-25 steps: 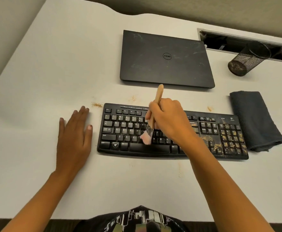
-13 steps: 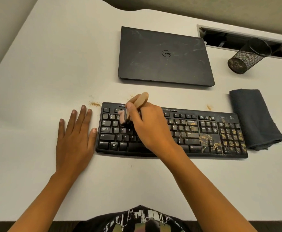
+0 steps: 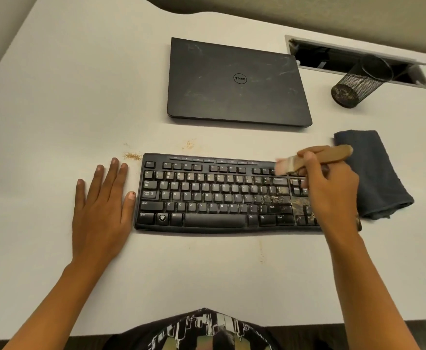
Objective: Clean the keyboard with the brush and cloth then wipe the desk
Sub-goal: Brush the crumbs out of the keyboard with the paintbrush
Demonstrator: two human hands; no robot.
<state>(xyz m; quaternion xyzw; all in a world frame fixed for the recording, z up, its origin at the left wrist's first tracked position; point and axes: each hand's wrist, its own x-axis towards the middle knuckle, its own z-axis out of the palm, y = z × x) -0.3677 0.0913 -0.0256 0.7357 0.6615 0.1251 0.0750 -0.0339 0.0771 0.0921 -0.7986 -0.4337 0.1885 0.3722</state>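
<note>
A black keyboard (image 3: 206,195) lies across the middle of the white desk (image 3: 68,97), with tan crumbs on its right-hand keys. My right hand (image 3: 333,188) grips a wooden-handled brush (image 3: 307,160) over the keyboard's right end, bristles pointing left near the top row. That hand hides the number pad. My left hand (image 3: 103,208) rests flat on the desk, fingers straight, just left of the keyboard. A folded dark grey cloth (image 3: 373,173) lies right of the keyboard.
A closed black laptop (image 3: 237,84) sits behind the keyboard. A black mesh pen cup (image 3: 358,84) stands at the back right by a cable slot (image 3: 333,56). Tan crumb patches (image 3: 132,155) lie on the desk near the keyboard's top left corner.
My right hand has carried the brush from the keyboard's left half across to its right end. The brush now lies nearly level. My left hand has stayed flat.
</note>
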